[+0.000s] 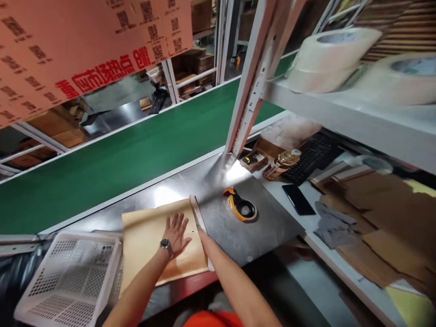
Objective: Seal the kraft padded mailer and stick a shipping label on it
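— Left of the orange cutter [240,206]: item?
— Padded envelope [150,240] on the steel table [259,231]; left hand [176,234] flat on it, fingers spread.
— Right hand [201,230]?
— At the envelope's sealing flap [197,215]; grip unclear.

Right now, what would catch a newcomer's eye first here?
The left hand lies flat on a tan padded envelope at the steel worktable's near edge. A wide green conveyor belt runs behind it. An orange-and-black tape dispenser sits right of the envelope.
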The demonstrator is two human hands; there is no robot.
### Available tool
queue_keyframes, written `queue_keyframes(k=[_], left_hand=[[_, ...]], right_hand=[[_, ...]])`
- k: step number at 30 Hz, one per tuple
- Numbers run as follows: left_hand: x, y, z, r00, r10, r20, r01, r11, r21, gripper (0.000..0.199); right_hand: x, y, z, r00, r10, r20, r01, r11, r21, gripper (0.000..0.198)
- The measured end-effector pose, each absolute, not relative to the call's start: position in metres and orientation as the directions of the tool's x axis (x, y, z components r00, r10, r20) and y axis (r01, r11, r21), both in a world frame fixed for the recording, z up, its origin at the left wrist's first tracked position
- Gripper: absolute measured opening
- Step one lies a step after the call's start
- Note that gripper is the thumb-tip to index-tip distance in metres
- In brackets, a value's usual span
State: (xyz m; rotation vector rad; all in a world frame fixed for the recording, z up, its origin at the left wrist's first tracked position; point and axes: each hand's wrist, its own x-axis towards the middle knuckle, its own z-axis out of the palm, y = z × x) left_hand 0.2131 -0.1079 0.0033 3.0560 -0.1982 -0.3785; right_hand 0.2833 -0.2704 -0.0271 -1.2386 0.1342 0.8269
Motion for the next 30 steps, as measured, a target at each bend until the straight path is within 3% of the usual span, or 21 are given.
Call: queue_keyframes(k=[4,8,12,15,18,24,27,30], left_hand=[[0.216,-0.113,-0.014,0.952,-0.146,-0.267,-0.129,-0.988,0.081,0.083],[0.221,-0.121,-0.021,0.951,-0.104,-0.293,-0.092,-0.994,0.055,0.082],[0.228,-0.127,-0.019,0.942,-0.075,-0.328,-0.07,-0.997,0.029,0.082],[0.233,-0.131,-0.006,0.927,-0.065,-0.369,-0.058,-0.998,0.03,0.087],[0.235,-0.137,0.011,0.899,-0.048,-0.435,-0.031,-0.999,0.044,0.092],[0.218,-0.149,0.03,0.889,-0.124,-0.441,-0.097,-0.992,0.084,0.085],[0.212,-0.15,0.03,0.858,-0.134,-0.496,-0.106,-0.991,0.085,0.094],[0.214,-0.149,0.023,0.852,-0.137,-0.505,-0.131,-0.99,0.048,0.101]], right_hand=[[0.279,-0.299,-0.052,0.777,0.401,-0.486,-0.539,0.023,-0.842,0.07],[0.243,-0.344,-0.075,0.867,0.378,-0.324,-0.263,-0.205,-0.943,0.061],[0.202,-0.375,-0.083,0.831,0.548,-0.096,0.2,-0.456,-0.867,0.067],[0.183,-0.383,-0.077,0.692,0.718,-0.072,0.44,-0.499,-0.747,0.087],[0.177,-0.38,-0.069,0.643,0.757,-0.118,0.507,-0.537,-0.674,0.096],[0.186,-0.366,-0.064,0.642,0.747,-0.174,0.517,-0.59,-0.62,0.089],[0.181,-0.376,-0.07,0.673,0.733,-0.095,0.554,-0.586,-0.592,0.082],[0.159,-0.402,-0.077,0.788,0.616,0.011,0.531,-0.671,-0.517,0.069]])
